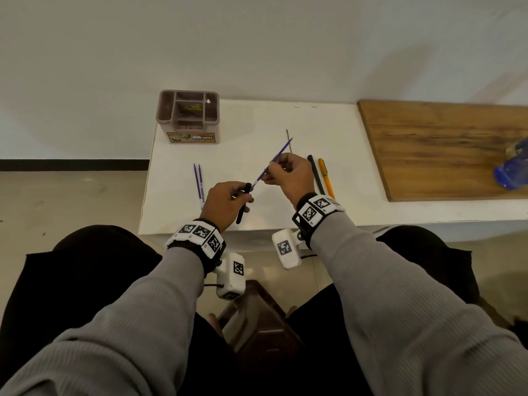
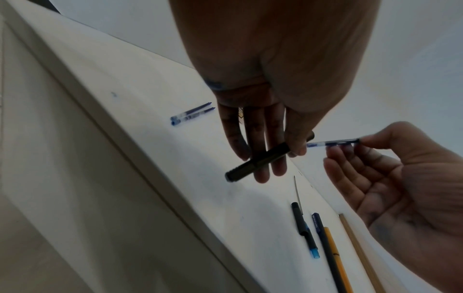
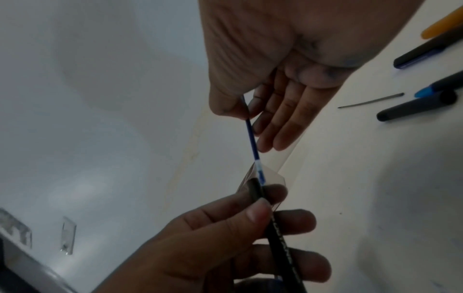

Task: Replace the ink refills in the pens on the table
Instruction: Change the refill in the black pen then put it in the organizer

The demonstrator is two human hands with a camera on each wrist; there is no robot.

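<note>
My left hand [image 1: 228, 200] grips a black pen barrel [image 1: 243, 205] above the white table [image 1: 228, 144], its open end pointing up and right. My right hand [image 1: 288, 174] pinches a blue ink refill [image 1: 275, 161] between thumb and forefinger, and the refill's lower end sits at the barrel's mouth. In the left wrist view the barrel [image 2: 258, 162] lies across my fingers and the refill [image 2: 333, 142] meets it from the right. The right wrist view shows the refill [image 3: 253, 138] entering the barrel [image 3: 275, 228]. Two more blue refills [image 1: 198, 184] lie on the table to the left.
A brown compartment organizer [image 1: 188, 115] stands at the table's far left corner. A black pen [image 1: 315, 174] and an orange pen [image 1: 325, 177] lie to the right of my right hand, with a thin dark refill [image 1: 288, 138] beyond. A wooden board [image 1: 443, 150] carries a blue bottle [image 1: 513, 167].
</note>
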